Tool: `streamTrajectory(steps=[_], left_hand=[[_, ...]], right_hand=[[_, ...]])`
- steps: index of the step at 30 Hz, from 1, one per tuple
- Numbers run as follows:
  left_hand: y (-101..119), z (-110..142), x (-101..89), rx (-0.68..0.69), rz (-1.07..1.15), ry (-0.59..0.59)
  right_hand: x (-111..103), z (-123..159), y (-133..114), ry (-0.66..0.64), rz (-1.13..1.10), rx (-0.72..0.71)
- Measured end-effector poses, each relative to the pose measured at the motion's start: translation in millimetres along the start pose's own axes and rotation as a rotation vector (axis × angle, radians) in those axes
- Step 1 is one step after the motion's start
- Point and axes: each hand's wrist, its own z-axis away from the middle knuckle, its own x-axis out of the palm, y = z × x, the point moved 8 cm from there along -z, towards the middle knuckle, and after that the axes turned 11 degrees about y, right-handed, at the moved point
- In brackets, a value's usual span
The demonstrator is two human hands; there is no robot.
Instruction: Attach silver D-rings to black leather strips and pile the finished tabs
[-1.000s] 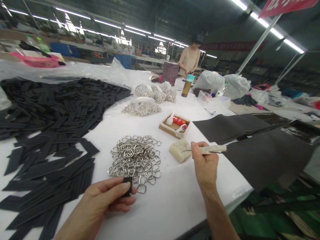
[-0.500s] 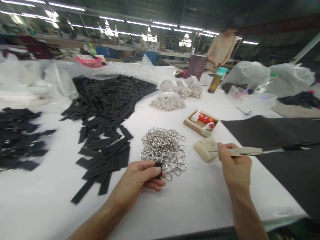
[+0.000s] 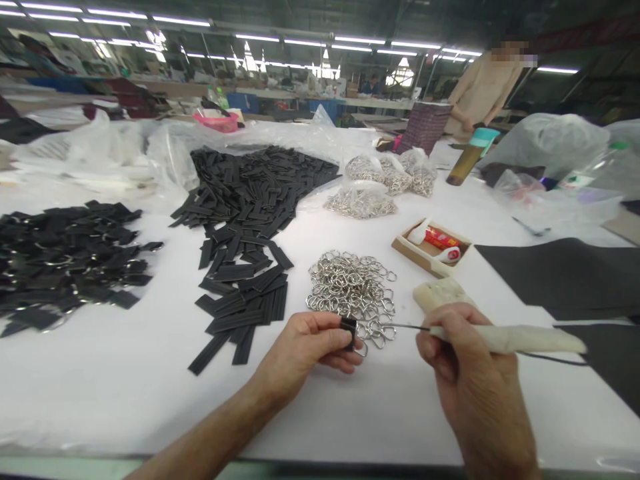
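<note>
My left hand (image 3: 313,343) pinches a short black strap piece (image 3: 349,327), folded over, between thumb and fingers. A metal ring shows just under it; whether the strap runs through it I cannot tell. My right hand (image 3: 473,373) grips an awl-like tool with a pale wrapped handle (image 3: 520,339); its thin metal rod points left toward the strap, tip close to the rings. A pile of silver D-rings (image 3: 350,287) lies just behind my left hand. Behind my right hand sits a pale yellowish block (image 3: 440,292), partly covered by it.
Loose black straps (image 3: 245,280) heap at centre-left; straps with rings (image 3: 75,260) pile at far left. A small box (image 3: 435,267) holds a red tube. Bagged rings (image 3: 360,200), a bottle (image 3: 470,157) and black sheets (image 3: 560,277) lie beyond and right. A person (image 3: 485,93) stands behind.
The tool has come away from the pale block and moved left toward the strap in my left hand. The view has turned a little to the left.
</note>
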Motion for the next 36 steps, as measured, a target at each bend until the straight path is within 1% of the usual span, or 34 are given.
streamTrajectory(steps=[2,4,11,19,23,29,32,36], left_hand=[[0,1,1.3,-0.003,0.005,-0.026],[1,3,3.1,-0.001,0.013,-0.058],[-1,6,9.1,0.004,0.023,-0.153],[-1,6,11.0,-0.003,-0.001,-0.162],[-1,5,10.1,-0.001,-0.019,-0.144],[-1,5,8.8,-0.023,-0.032,-0.099],[-1,5,7.7,-0.031,-0.063,-0.08],[-2,5,5.5,-0.027,-0.121,-0.065]], right_hand=[[13,5,8,-0.074,-0.034,0.037],[20,7,15,-0.113,-0.047,0.064],[25,9,26,-0.151,0.016,0.11],[27,9,35,-0.169,0.012,0.144],[28,7,39,-0.181,-0.001,0.15],[30,3,42,-0.216,0.04,0.14],[33,3,40,-0.25,0.087,0.108],[36,3,28,-0.277,0.213,-0.009]])
